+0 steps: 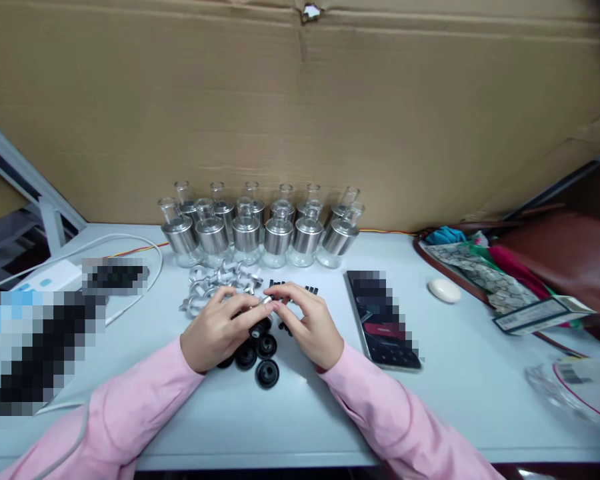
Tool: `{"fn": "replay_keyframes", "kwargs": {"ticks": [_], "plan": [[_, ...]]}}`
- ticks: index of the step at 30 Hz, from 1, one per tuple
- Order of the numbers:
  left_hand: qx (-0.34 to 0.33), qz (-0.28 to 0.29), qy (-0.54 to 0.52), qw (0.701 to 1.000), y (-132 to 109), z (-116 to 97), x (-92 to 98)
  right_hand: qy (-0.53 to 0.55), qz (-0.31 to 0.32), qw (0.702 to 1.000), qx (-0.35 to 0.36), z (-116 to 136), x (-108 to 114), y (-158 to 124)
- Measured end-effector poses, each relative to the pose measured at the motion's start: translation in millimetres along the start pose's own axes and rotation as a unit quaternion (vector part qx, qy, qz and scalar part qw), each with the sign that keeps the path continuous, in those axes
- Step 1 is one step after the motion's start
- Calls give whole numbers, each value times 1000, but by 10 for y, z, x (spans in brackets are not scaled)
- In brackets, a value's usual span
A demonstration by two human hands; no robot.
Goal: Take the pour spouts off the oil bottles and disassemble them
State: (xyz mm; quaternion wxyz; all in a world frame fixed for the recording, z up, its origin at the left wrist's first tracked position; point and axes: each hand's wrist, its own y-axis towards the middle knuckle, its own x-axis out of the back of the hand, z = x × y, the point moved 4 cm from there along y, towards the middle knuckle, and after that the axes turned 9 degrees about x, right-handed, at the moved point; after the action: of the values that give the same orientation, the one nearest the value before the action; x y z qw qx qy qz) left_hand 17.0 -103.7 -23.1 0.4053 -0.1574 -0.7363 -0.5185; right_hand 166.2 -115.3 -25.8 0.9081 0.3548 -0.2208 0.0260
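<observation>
My left hand (223, 330) and my right hand (313, 325) meet at the fingertips over the table's middle. Between them is a small pale, shiny part (266, 300), pinched by the fingers of both hands. Just under my left fingers lie several round black caps (267, 373), some partly hidden by the hand. Behind my left hand is a pile of silvery metal and clear parts (197, 290). Small black pieces (311, 290) lie behind and beneath my right fingers.
Two rows of glass bottles with metal bands (247, 233) stand before a cardboard wall (300, 120). A phone (383, 320) lies to the right, then a white oval object (444, 290), a brown bag (560, 253) and a plastic bag (580, 387). White cables run at left.
</observation>
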Motion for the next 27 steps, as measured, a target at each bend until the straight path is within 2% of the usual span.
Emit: {"fn": "replay_keyframes", "kwargs": {"ticks": [6,12,22,27], "plan": [[26,13,-20,999,0,9,-6,-55,-32,996,61,30,48,4],[37,8,-25,999,25,-19,23,-149,-19,980,130,40,27,-8],[29,3,-43,999,48,-54,69,-239,41,961,131,49,9,-2],[21,-2,-38,999,51,-67,73,-231,70,963,120,78,21,7]]}}
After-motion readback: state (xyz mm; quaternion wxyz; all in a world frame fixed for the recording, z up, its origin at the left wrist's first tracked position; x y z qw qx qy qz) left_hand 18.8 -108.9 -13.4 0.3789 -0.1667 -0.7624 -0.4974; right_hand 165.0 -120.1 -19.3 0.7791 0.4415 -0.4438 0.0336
